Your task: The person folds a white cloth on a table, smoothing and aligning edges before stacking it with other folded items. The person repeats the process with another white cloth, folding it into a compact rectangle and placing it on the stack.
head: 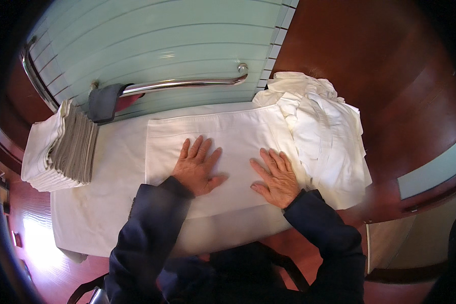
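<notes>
A white cloth (235,133) lies spread flat before me, its hemmed far edge running across the covered table. On its left half rests my left hand (198,167), palm down with the fingers apart. My right hand (276,176) presses flat on the right half, fingers likewise spread. Neither hand grips anything. Right of the cloth, a loose heap of white cloths (323,129) touches its edge. A tall stack of folded white cloths (70,148) stands at the table's left end.
A white tablecloth (110,212) covers the table. Behind it, a frosted glass panel (167,41) carries a chrome rail (182,84) with a dark grey cloth (105,102) draped over it. Reddish-brown wood panelling (364,57) rises at the right. A dark chair arm (292,271) shows beside me.
</notes>
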Motion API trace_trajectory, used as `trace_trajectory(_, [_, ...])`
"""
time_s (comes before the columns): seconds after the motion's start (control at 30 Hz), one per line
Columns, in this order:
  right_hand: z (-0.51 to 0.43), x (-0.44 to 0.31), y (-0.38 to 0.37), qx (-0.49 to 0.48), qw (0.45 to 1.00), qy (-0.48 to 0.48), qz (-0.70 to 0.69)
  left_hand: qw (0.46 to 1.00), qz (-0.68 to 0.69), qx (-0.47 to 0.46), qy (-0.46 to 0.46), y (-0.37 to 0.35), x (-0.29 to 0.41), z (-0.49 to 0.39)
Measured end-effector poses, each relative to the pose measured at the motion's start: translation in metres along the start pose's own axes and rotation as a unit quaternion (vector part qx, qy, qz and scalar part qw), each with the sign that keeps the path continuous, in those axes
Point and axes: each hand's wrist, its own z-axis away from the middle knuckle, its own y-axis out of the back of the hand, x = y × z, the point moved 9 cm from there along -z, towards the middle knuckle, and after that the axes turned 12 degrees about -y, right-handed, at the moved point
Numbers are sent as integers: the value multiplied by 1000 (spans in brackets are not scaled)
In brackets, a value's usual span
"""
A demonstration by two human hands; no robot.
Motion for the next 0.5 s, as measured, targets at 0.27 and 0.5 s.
trace_trajectory(0.27, [0,0,1,24,1000,5,-10,988,-116,-83,-57,-12,31,-7])
trace_trajectory(0.5, [0,-1,2,30,999,7,-15,996,29,-69,-41,4,60,13])
